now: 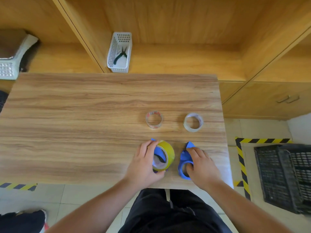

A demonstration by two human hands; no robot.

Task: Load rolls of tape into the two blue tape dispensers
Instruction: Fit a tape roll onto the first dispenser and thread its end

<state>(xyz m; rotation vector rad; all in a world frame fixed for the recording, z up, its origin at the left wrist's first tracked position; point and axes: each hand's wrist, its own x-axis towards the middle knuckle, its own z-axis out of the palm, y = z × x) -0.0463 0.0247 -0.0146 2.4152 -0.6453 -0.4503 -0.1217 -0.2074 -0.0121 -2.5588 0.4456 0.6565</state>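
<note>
My left hand [143,163] clamps the yellow roll [165,154] on its blue dispenser [159,153] to seat it; my right hand [200,165] pinches the empty dispenser [184,163], steadying it for loading

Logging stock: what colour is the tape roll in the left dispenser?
Yellow: the tape roll under the left hand, seen in the head view.

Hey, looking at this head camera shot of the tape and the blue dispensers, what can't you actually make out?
- Left blue dispenser: mostly hidden by the yellow tape roll and the left hand, so whether the roll is seated is unclear.
- Right blue dispenser: its right side is under the right hand.
- Print on the two clear tape rolls: too small.
- White basket contents: only pliers are identifiable.
</note>
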